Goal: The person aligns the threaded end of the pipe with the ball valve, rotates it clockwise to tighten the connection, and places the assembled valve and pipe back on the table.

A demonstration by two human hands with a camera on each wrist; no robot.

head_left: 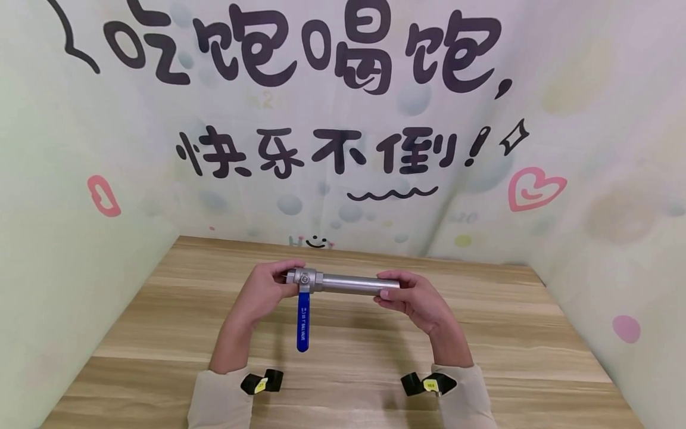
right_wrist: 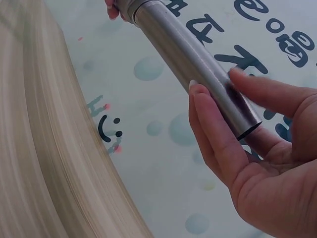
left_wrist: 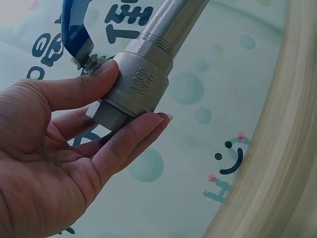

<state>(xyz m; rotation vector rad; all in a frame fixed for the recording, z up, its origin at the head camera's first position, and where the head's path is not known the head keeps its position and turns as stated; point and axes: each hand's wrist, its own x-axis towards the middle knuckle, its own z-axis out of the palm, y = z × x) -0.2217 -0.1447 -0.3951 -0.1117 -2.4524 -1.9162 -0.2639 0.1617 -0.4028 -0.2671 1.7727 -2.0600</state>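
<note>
A steel ball valve [head_left: 304, 279] with a blue lever handle [head_left: 303, 325] is joined to a straight metal pipe [head_left: 351, 284], held level above the table. My left hand [head_left: 262, 295] grips the valve body at its hex end, thumb on one side and fingers on the other. "1000 WOG" stands raised on the valve body [left_wrist: 136, 84] in the left wrist view. My right hand [head_left: 420, 301] holds the pipe's free end between thumb and fingers. In the right wrist view the open end of the pipe [right_wrist: 198, 64] shows near the palm. The lever points back toward me.
Beneath the hands lies a wood-grain table [head_left: 482, 333]. A pale curtain [head_left: 589, 149] with black lettering and pink hearts hangs behind it and along both sides. Black wrist mounts [head_left: 411, 384] with yellow labels sit at both cuffs.
</note>
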